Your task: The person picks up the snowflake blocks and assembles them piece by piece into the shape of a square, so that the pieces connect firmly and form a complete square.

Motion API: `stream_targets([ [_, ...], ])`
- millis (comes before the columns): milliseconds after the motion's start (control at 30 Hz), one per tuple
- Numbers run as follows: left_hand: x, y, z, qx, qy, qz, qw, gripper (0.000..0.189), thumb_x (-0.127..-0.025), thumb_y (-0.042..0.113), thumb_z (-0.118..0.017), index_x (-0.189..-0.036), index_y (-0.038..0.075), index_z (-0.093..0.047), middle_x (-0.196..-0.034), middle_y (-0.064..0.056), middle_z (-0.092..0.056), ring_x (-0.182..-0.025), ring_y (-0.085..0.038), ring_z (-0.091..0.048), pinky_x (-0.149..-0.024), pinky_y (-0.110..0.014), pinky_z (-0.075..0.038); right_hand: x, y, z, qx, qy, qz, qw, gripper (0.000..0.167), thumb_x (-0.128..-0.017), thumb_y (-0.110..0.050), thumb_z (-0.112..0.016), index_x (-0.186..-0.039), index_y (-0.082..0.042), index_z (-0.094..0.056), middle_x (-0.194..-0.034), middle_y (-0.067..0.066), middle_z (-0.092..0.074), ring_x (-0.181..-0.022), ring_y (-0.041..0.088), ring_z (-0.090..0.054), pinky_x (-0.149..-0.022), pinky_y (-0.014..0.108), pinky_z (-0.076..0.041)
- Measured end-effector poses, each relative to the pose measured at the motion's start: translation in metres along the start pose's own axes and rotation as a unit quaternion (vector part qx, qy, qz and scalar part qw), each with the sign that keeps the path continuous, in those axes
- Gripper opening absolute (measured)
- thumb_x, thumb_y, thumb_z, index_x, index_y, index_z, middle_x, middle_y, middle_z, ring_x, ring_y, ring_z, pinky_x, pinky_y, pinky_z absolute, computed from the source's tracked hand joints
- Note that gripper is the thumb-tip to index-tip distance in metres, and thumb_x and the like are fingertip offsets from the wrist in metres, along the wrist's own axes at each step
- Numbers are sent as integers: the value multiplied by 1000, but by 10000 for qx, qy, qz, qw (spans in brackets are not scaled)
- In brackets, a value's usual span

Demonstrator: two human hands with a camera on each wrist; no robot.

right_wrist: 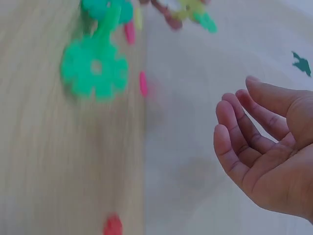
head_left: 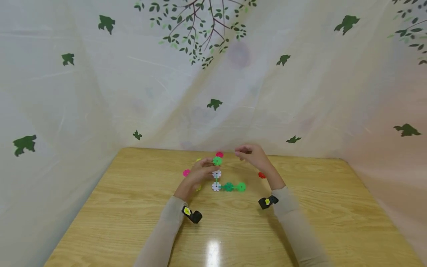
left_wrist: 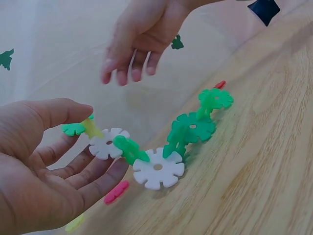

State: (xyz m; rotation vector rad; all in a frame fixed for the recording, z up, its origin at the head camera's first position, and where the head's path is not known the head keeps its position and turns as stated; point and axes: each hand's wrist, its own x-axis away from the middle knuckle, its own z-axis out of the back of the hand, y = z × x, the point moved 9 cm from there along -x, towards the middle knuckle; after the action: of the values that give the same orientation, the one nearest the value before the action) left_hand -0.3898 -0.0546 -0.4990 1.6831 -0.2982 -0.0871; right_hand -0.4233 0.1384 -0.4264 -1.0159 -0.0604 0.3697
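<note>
My left hand [head_left: 197,173] pinches a chain of interlocking plastic snowflake discs near one end, thumb on a yellow disc [left_wrist: 92,128] and fingers below. The chain bends in an L. A light green disc [head_left: 217,161] tops it, white discs [left_wrist: 158,169] with a green connector follow, and a dark green disc [head_left: 228,187] leads to a light green end disc [head_left: 241,187]. To the right of the chain's upper end, my right hand [head_left: 254,155] is raised over the table's far side. Its fingers are loosely bent with nothing between them, as the right wrist view shows.
Loose discs lie on the wooden table [head_left: 133,207]: a pink disc [head_left: 186,172] left of my left hand, another pink disc [head_left: 219,154] near the back edge, and a red disc [head_left: 262,175] beside my right wrist. A pale curtain [head_left: 166,111] hangs behind the table.
</note>
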Motion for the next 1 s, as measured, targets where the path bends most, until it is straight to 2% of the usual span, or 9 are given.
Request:
stream_targets([
  [167, 0, 3, 5, -124, 0, 52, 9999, 33, -97, 4, -66, -128, 0, -55, -111, -7, -66, -82, -11, -66, -78, -32, -60, 7, 12, 24, 823, -374, 199, 9957, 25, -98, -13, -69, -113, 7, -72, -99, 24, -73, -83, 30, -68, -71, 28, -55],
  [267, -1, 3, 8, -240, 32, 125, 9996, 36, -97, 6, -66, -131, 2, -53, -120, -12, -65, -85, -11, -66, -82, -33, -60, 12, 22, 32, 1162, -658, 293, 9906, 20, -93, -5, -72, -107, 11, -71, -94, 22, -73, -79, 22, -66, -70, 27, -55],
  [333, -2, 2, 10, -305, 56, 184, 9994, 39, -97, 8, -67, -133, 3, -52, -125, -14, -64, -87, -11, -66, -84, -33, -60, 15, 31, 35, 1311, -838, 278, 9874, 18, -91, -1, -73, -103, 12, -71, -91, 21, -73, -79, 23, -66, -72, 30, -56],
  [467, -2, 3, 10, -355, 51, 215, 9991, 41, -97, 10, -67, -135, 3, -52, -126, -13, -64, -89, -11, -66, -87, -35, -60, 21, 52, 39, 1441, -1075, -7, 9837, 19, -87, 0, -76, -102, 10, -70, -92, 20, -72, -83, 26, -67, -74, 34, -57],
  [567, -1, 3, 9, -374, 9, 217, 9991, 37, -98, 12, -66, -131, 2, -54, -122, -12, -66, -88, -12, -65, -89, -39, -60, 26, 68, 40, 1401, -1176, -396, 9823, 24, -85, -1, -78, -106, 8, -70, -93, 19, -70, -85, 23, -64, -73, 30, -55],
  [633, 1, 4, 8, -385, -2, 230, 9990, 33, -100, 13, -65, -129, 2, -55, -123, -17, -67, -87, -13, -65, -91, -40, -59, 29, 77, 39, 1384, -1207, -568, 9814, 28, -84, -1, -79, -108, 8, -69, -93, 18, -69, -85, 21, -62, -72, 28, -52],
  [800, 2, 2, 8, -422, 90, 288, 9987, 25, -102, 18, -61, -122, 3, -60, -130, -22, -65, -88, -13, -65, -89, -37, -59, 34, 82, 36, 1437, -1132, -562, 9815, 25, -81, 4, -79, -103, 10, -68, -89, 17, -67, -83, 21, -59, -73, 29, -49],
  [1000, 3, 3, 9, -410, 143, 263, 9987, 27, -102, 20, -61, -120, 0, -61, -114, -13, -65, -86, -13, -63, -86, -36, -60, 39, 84, 34, 1350, -1057, -660, 9830, 22, -80, 4, -81, -95, 6, -65, -90, 15, -67, -84, 20, -59, -75, 29, -50],
])
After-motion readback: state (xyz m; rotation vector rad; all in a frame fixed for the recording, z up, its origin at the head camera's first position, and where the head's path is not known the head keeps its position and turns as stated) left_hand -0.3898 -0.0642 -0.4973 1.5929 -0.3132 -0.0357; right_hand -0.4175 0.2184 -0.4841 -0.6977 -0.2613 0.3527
